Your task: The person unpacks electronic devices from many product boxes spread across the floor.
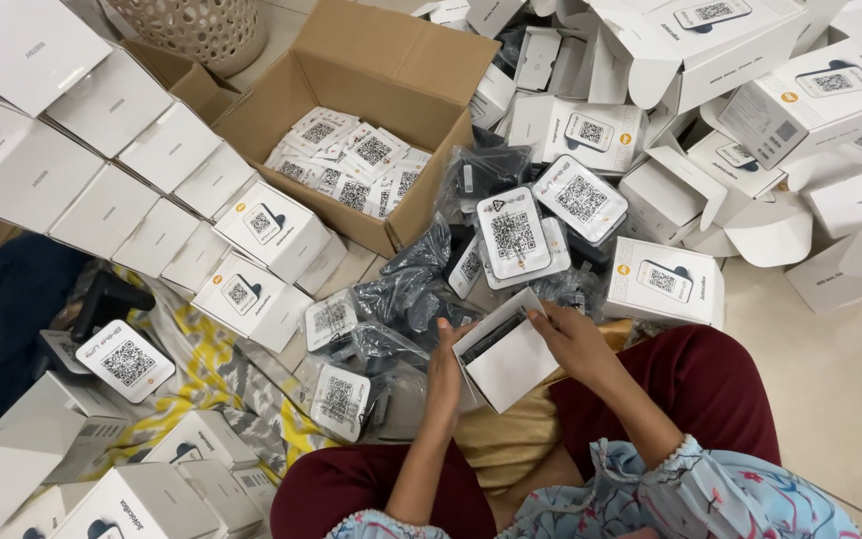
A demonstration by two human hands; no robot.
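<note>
Hands sit over our lap on a floor point(840, 389) heaped with white boxes. Our left hand point(446, 374) and right hand point(576, 339) both clasp a small white box point(509, 357).

White cartons point(102, 150) lie stacked at the left and piled at the upper right. A brown cardboard box point(371, 110) at top centre holds white square labels point(351, 165). One small white open box point(506, 349) sits centre.

left hand point(446, 371) and right hand point(573, 337) meet, each grip closed, forearms converging.

Pale tiled floor point(830, 379), patterned yellow-grey mat point(214, 371).
</note>
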